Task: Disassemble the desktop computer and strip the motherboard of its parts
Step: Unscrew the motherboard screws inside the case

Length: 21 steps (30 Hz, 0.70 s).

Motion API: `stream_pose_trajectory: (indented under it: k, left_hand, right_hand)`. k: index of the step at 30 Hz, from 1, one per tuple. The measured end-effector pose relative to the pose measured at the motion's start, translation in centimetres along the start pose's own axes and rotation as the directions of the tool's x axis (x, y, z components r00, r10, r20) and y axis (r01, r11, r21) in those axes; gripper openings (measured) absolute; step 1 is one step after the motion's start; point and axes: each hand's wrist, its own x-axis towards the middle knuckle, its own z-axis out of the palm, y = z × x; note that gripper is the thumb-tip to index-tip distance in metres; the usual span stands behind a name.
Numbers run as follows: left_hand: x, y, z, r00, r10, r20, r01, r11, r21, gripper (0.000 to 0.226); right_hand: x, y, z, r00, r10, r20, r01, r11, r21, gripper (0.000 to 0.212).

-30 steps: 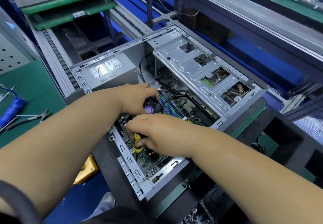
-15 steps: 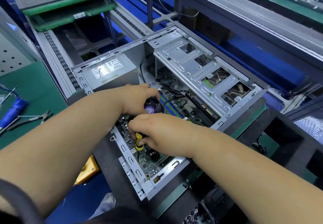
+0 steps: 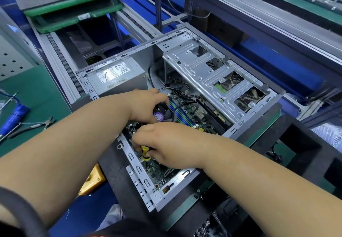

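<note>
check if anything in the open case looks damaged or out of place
Nothing stands out. The computer case sits open, the right hand grips a yellow-handled screwdriver over the motherboard, and the left hand holds the fan.

Pliers (image 3: pixel 35 125) beside blue-handled tool (image 3: pixel 13 115) — green mat (image 3: pixel 37 96).

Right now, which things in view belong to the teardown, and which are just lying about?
In the job:
- computer case
- motherboard
- yellow-handled screwdriver, gripped by the right hand
- CPU fan, under the left hand
- power supply

Lying about:
- pliers
- blue-handled tool
- green trays
</note>
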Motion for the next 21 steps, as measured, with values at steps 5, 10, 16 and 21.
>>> stream_pose_trajectory:
  k: [5, 10, 16, 21]
  left_hand:
    - [0.1, 0.1, -0.1, 1.000, -0.010, 0.006, 0.010, 1.000, -0.009, 0.061]
    - [0.1, 0.3, -0.4, 0.999, -0.013, 0.047, 0.014, 1.000, -0.013, 0.061]
    - [0.1, 0.1, -0.4, 0.999, 0.003, 0.052, -0.002, 1.000, -0.017, 0.053]
    - [0.1, 0.2, -0.1, 1.000, -0.007, 0.021, 0.007, 1.000, -0.003, 0.055]
  right_hand:
    - [0.3, -0.1, -0.2, 0.999, 0.045, -0.015, -0.043, 0.996, 0.082, 0.021]
    - [-0.2, -0.1, -0.6, 0.984, 0.165, -0.068, -0.145, 0.960, 0.238, 0.035]
    - [-0.2, 0.0, -1.2, 0.978, 0.200, -0.055, -0.159, 0.892, 0.424, 0.026]
    - [-0.4, 0.2, -1.2, 0.978, 0.207, 0.017, -0.194, 0.885, 0.423, 0.027]
